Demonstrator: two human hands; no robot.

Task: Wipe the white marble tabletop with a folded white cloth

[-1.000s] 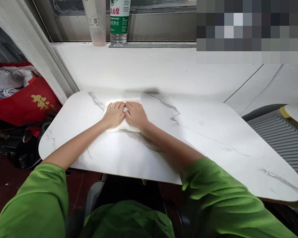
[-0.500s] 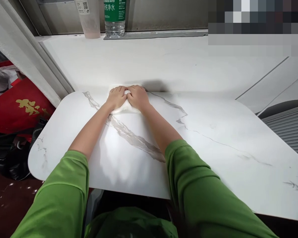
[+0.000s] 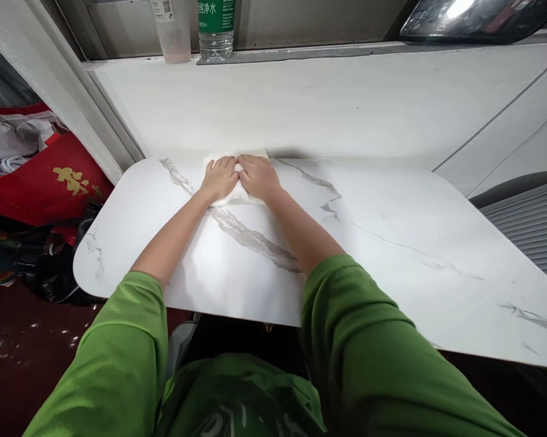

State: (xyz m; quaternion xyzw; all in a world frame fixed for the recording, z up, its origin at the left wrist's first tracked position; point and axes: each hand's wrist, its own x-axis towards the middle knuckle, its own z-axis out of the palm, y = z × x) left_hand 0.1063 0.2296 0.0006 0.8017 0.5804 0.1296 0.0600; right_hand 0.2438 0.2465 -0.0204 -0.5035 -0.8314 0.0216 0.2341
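A folded white cloth (image 3: 239, 195) lies on the white marble-patterned tabletop (image 3: 391, 230) against its back edge. My left hand (image 3: 221, 179) rests on the cloth's left part, fingers stretched forward and pressing down. Beside it, my right hand (image 3: 258, 176) presses on the right part in the same way. The thumbs point inward and nearly meet over the middle. Part of the cloth shows between the hands, and its far edge sticks out beyond the fingers. The area under both palms is hidden.
On the sill behind the table stand a cloudy plastic cup (image 3: 175, 36) and a green-labelled water bottle (image 3: 216, 39). A dark glossy object (image 3: 473, 21) is at the upper right. Left of the table is a red bag (image 3: 50, 176); at right, a grey ribbed surface (image 3: 528, 221).
The view has tilted and shifted slightly. My hands stay on the cloth near the back edge, with fingers lying flatter, and more of the cloth's far edge shows beyond them.
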